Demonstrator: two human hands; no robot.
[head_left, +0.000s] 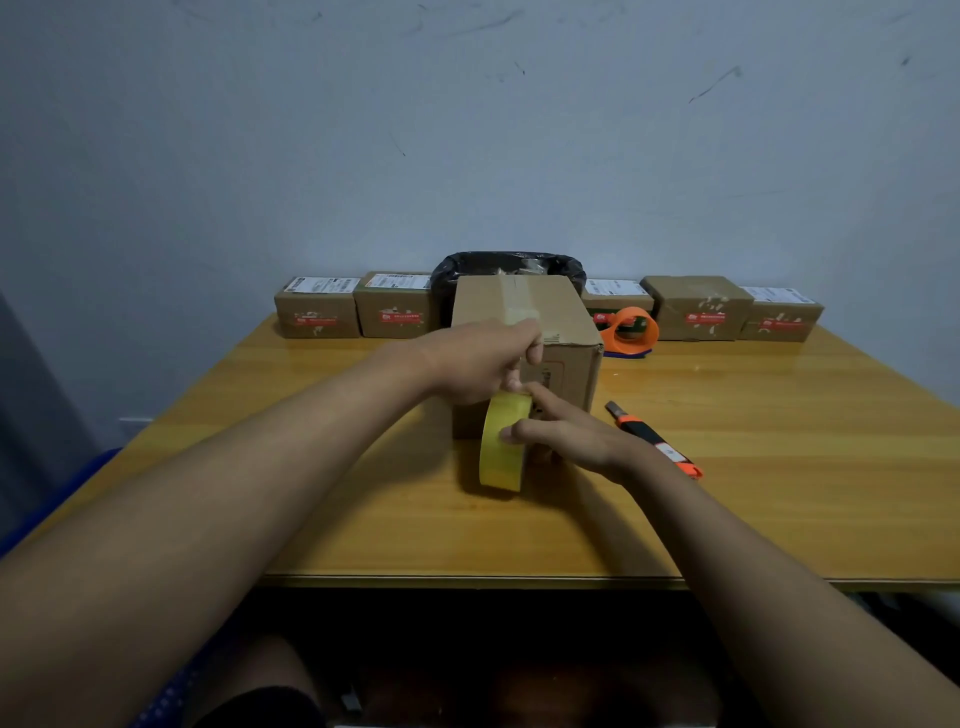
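A brown cardboard box (561, 322) stands in the middle of the wooden table (779, 467), with a strip of tape running over its top. In front of it a yellowish roll of packing tape (496, 457) stands on edge. My right hand (566, 434) grips the roll, thumb on its outer face and fingers behind it. My left hand (478, 361) is curled at the box's near top edge and pinches the tape end there. The box's lower front is hidden behind both hands.
A black and orange utility knife (652, 439) lies right of the box. An orange tape dispenser (631, 332) sits behind it. Several small labelled parcels (317, 309) line the table's far edge, with a black-lined bin (511, 265) behind the box.
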